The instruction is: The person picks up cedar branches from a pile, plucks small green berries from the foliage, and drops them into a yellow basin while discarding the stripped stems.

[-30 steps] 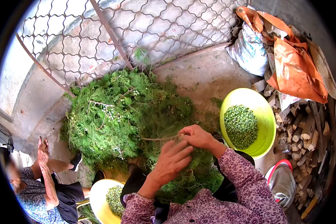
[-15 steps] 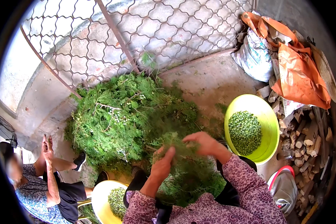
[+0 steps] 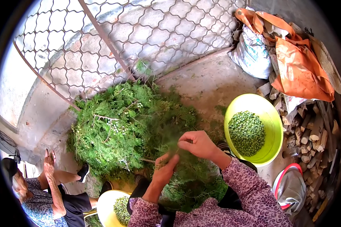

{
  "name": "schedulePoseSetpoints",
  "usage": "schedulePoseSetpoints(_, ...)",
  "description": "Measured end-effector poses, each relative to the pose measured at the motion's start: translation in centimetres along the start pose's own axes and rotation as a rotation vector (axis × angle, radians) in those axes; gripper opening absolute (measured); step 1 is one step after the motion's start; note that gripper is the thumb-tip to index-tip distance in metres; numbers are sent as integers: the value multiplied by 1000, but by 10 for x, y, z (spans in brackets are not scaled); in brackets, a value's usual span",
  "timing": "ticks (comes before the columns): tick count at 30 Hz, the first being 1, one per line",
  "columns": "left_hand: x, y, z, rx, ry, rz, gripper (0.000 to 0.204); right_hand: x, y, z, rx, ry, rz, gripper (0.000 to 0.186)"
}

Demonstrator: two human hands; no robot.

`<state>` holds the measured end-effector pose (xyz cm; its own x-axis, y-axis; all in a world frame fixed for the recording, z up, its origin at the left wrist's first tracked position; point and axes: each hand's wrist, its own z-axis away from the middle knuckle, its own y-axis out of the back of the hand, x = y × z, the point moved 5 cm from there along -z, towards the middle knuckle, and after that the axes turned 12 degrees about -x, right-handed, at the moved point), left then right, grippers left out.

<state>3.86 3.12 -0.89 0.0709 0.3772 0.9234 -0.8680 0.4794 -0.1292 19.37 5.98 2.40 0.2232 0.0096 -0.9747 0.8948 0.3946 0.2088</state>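
Note:
My left hand is closed round a leafy evergreen branch, whose brown stem sticks out to the left. Close by on the right, my right hand has its thumb and forefinger pressed together at the sprigs; whatever is between them is too small to make out. Both hands are above a dark green heap of cut sprigs between my legs. Beyond them lies a large pile of evergreen branches with small pale berries. To the right of my right hand stands a yellow-green basin with round green berries.
A co-worker sits at the left with hands raised, near a second yellow basin of berries. A wire mesh panel stands at the back. Stacked firewood, an orange bag and a red-rimmed grey sack line the right.
My right hand has moved left and slightly up, its fingers going from spread to a pinch. My left hand stays nearly in place, with less greenery showing above it. The view has shifted slightly.

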Motion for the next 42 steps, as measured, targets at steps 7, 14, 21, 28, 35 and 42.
schedulePoseSetpoints(7, 5, 30, 9, 99, -131, 271, 15, 21, 94, 21, 733, 163, -68, 11)
schedulePoseSetpoints(14, 24, 48, 4, 363, -236, 582, 20, 16, 137, 74, 989, -309, 1258, 35)
schedulePoseSetpoints(21, 18, 74, 7, 420, -331, 725, 24, -2, 5, 18, -159, -15, -110, 23)
schedulePoseSetpoints(28, 36, 57, 7, 517, -272, 735, 30, 64, -95, 14, -243, -510, -776, 40)
schedulePoseSetpoints(35, 21, 41, 4, 161, -275, 692, 30, 77, -91, -10, -128, -222, -898, 40)
schedulePoseSetpoints(42, 15, 9, 30, -684, -294, 33, 65, 65, -88, -8, -186, -152, -1159, 30)
